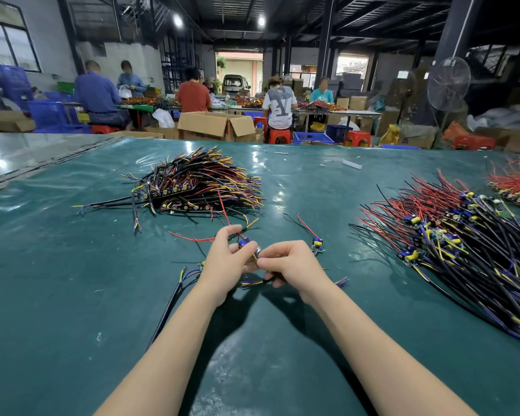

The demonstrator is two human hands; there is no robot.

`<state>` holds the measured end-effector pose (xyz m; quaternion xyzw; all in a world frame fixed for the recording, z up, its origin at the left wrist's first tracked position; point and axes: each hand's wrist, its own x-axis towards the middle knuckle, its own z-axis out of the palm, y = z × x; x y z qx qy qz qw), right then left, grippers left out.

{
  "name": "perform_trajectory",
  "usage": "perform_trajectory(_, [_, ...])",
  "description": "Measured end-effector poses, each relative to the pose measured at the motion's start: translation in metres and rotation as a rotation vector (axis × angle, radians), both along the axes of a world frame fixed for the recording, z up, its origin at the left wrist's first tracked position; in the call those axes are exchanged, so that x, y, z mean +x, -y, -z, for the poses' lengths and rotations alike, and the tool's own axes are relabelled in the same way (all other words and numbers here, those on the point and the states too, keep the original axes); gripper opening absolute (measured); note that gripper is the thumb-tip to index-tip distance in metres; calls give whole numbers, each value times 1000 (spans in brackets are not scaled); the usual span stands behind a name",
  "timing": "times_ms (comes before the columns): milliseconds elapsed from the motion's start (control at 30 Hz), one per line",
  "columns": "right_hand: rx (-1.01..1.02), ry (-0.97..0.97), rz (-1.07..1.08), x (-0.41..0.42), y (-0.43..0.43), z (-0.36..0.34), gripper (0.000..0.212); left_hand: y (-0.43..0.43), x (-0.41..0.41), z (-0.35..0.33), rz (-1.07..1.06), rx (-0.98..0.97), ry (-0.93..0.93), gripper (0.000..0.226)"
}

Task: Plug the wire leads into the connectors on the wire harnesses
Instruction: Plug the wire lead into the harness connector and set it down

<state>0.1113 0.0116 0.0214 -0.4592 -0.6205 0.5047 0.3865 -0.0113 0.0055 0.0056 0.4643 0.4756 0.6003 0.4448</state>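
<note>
Where the hands met: at the middle of the green mat point(72, 295), fingertips close together.
Left hand point(225, 262): curled around a small board point(246, 245) with a blue part on it, thumb and fingers pinching it just above the mat.
Red wire point(189, 238): ran from the board toward 9 o'clock, lying loose on the mat.
Right hand point(291, 265): pinched narrow at the board's 3 o'clock edge, with its lower fingers curled round a black cable point(252, 282).
Cable ends: yellow and blue tips stuck out toward 9 o'clock beneath the left hand; whether any tip sat in the board could not be told.
Spare board point(317, 247): lay on the mat at 2 o'clock of the hands, near them, trailing a red and a black wire.
Loose cable point(170, 304): lay at 8 o'clock beside the left forearm.
Tangled pile point(192, 187): black, red and yellow wires heaped at 11 o'clock, well apart from the hands.
Fanned pile point(451, 235): boards with red and black wires spread at 3 o'clock.
Red bundle point(517, 181): at 2 o'clock, by the mat's far right edge.
Background: seated workers at tables, a cardboard box point(216, 124) and a standing fan point(448, 84) at 12 to 1 o'clock.
</note>
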Motion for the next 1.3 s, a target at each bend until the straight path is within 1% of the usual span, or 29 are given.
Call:
perform_trajectory(100, [-11, 49, 9, 1, -1, 2, 24, -1, 1, 2, -59, 116, -131, 36])
perform_trajectory(167, [-14, 57, 0, 2, -1, 1, 24, 0, 1, 2, -80, 179, -169, 39])
perform_trajectory(233, [-9, 10, -28, 3, -1, 0, 24, 0, 2, 3, -73, 217, -118, 40])
perform_trajectory(333, [1, -76, -76, 5, -1, -3, 21, 0, 2, 1, -64, 220, -42, 37])
perform_trajectory(433, [-44, -193, -151, 4, 0, -4, 21, -1, 0, -1, -58, 219, 11, 33])
perform_trajectory(500, [-75, -208, -179, 2, 0, -4, 22, -1, 0, -3, -77, 207, 56, 31])
perform_trajectory(633, [-108, -204, -142, 1, 0, -4, 20, 0, 1, -7, -43, 132, 315, 29])
perform_trajectory(733, [-118, -194, -84, 4, -2, -3, 21, 2, 1, -8, 12, 71, 421, 33])
perform_trajectory(833, [-112, -180, -53, 4, -2, -2, 23, 1, 2, -7, 9, 48, 385, 33])
perform_trajectory(933, [-105, -178, -33, 4, -2, -3, 25, 1, 2, -5, 77, -2, 345, 18])
perform_trajectory(1000, [-101, -180, -37, 4, -2, -3, 25, 1, 2, -2, 165, -51, 275, 7])
perform_trajectory(1067, [-104, -177, -45, 5, -2, -4, 25, 3, 2, 1, 239, -93, 177, 15])
perform_trajectory(1133, [-119, -193, -43, 6, -2, -6, 26, 4, 1, 1, 247, -105, 105, 19])
perform_trajectory(1300, [-211, -208, -55, 9, -2, -7, 20, 5, 4, -1, 122, -38, 23, 24])
